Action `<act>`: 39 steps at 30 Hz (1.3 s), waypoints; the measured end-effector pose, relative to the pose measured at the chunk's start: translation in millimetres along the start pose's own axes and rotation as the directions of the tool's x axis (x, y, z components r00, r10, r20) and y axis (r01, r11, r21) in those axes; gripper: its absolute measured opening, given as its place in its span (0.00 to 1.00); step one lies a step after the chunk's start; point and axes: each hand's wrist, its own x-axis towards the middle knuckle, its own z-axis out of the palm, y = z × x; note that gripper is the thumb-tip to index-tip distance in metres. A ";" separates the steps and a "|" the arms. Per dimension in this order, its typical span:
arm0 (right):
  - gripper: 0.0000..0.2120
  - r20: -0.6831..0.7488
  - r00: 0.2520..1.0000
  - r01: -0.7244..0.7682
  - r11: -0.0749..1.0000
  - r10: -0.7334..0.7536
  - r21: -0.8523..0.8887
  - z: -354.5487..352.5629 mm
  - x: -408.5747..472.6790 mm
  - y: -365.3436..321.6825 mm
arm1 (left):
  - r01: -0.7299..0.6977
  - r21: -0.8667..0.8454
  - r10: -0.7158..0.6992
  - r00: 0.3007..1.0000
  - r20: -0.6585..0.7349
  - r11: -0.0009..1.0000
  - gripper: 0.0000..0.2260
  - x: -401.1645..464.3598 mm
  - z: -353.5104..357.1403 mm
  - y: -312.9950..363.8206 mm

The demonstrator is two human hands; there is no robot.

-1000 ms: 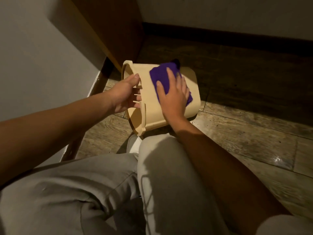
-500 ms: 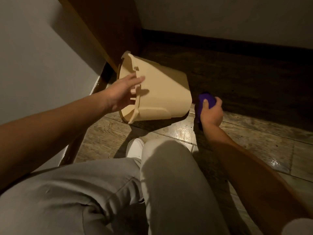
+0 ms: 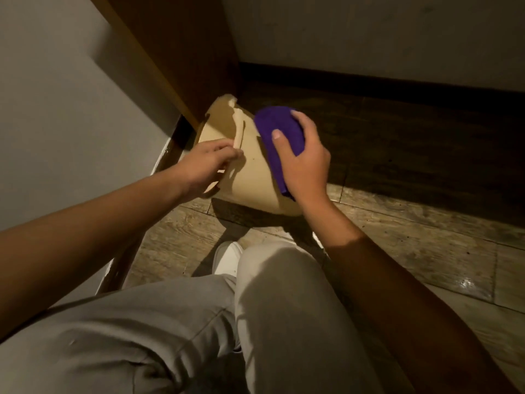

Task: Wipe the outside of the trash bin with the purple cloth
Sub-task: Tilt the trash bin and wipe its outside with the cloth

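Note:
A beige plastic trash bin (image 3: 250, 177) lies tipped on its side on the wooden floor, its rim toward the left. My left hand (image 3: 206, 163) grips the rim at the bin's open end and holds it steady. My right hand (image 3: 305, 160) presses a purple cloth (image 3: 279, 132) flat against the bin's upper right side, thumb on top of the cloth. The lower part of the cloth hangs down under my palm. The bin's far side and its inside are hidden.
A dark wooden panel (image 3: 181, 52) stands just behind the bin, with a grey wall (image 3: 56, 109) on the left. A dark skirting board (image 3: 397, 83) runs along the far wall. My knees in grey trousers (image 3: 270, 308) and a white shoe (image 3: 227, 257) are close in front of the bin.
My right hand came back up from the floor on the bin's right and laid the purple cloth on the bin's side. My left hand closed on the rim and the bin turned slightly.

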 end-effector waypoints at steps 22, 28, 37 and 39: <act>0.26 -0.190 0.874 -0.485 0.814 0.446 -0.319 -37.7 -6.8 122.7 | -0.192 0.268 0.273 0.912 -0.308 0.944 0.18 0.2 3.9 12.1; 0.25 -0.118 0.949 -0.294 0.956 0.292 -0.002 -23.6 17.3 44.1 | -0.210 0.398 0.165 0.976 0.145 0.893 0.18 -10.1 11.2 -8.0; 0.26 -0.003 1.000 -0.012 0.999 0.012 -0.049 16.6 18.8 -22.1 | -0.123 0.035 0.123 0.992 0.011 0.992 0.16 -0.3 3.4 10.7; 0.25 0.023 0.999 0.037 0.994 -0.035 -0.099 26.8 10.1 -17.1 | -0.083 -0.005 0.083 0.995 0.061 0.997 0.15 1.3 6.2 8.7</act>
